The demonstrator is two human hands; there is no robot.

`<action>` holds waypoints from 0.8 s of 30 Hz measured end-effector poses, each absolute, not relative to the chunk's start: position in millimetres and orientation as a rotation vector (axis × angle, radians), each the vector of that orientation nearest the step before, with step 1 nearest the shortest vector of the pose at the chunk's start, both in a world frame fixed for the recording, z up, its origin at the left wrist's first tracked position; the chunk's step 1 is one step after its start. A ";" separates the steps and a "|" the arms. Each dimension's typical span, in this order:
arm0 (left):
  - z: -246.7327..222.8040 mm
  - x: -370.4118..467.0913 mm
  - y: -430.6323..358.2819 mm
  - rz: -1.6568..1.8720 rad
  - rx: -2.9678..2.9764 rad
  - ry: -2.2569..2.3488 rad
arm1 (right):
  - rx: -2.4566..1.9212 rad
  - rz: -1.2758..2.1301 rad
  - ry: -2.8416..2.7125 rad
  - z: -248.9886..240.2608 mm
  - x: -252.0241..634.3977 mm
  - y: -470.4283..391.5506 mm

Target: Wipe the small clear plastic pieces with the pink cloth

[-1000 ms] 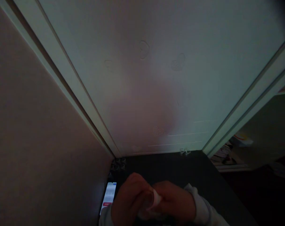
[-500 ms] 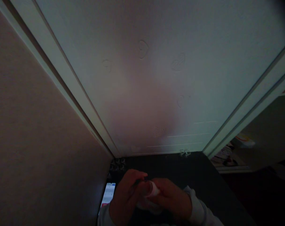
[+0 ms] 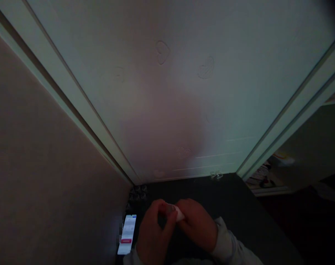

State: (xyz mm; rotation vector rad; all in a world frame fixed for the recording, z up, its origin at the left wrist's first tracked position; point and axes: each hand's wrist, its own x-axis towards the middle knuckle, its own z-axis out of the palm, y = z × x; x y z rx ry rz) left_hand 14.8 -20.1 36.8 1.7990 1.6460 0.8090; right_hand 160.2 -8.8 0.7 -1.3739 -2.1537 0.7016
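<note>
Both hands meet over the dark surface near the bottom centre. A small pale pink-white item [image 3: 179,214] lies between them, too dim to identify. My right hand [image 3: 198,224] has its fingers wrapped round the item from the right. On the other side, my left hand [image 3: 155,230] pinches the item's left end between thumb and fingertips. To the left of my left hand lies a phone [image 3: 128,234] with its screen lit.
Several small clear objects [image 3: 138,192] stand at the dark surface's [image 3: 228,206] back left corner. Another clear item [image 3: 216,175] sits by the white panel [image 3: 167,110] with embossed hearts. A wall [image 3: 45,165] rises at left; shelves with things [image 3: 262,175] are at right.
My left hand has shifted, its thumb and fingers now forming a visible loop at the item. More of the phone shows, and the pale material hanging below the hands is out of sight. The view has shifted slightly.
</note>
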 end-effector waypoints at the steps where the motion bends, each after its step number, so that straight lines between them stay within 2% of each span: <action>1: 36.5 15.0 -19.3 0.811 1.784 1.644 | -1.390 0.667 -2.157 -0.4 159.7 -8.8; 6: 31.3 12.3 -17.6 0.822 1.887 1.524 | -1.400 0.638 -2.202 -0.9 159.5 -7.2; 16: 32.3 4.1 -18.6 0.882 2.275 1.033 | -1.093 1.070 -2.141 -0.8 163.1 -2.6; 20: 30.8 3.9 -19.7 0.908 2.247 1.096 | -1.089 1.064 -2.101 -2.1 162.1 -1.7; 24: 19.9 1.5 -18.8 0.999 2.188 1.310 | -1.267 0.873 -2.072 -9.5 157.9 0.4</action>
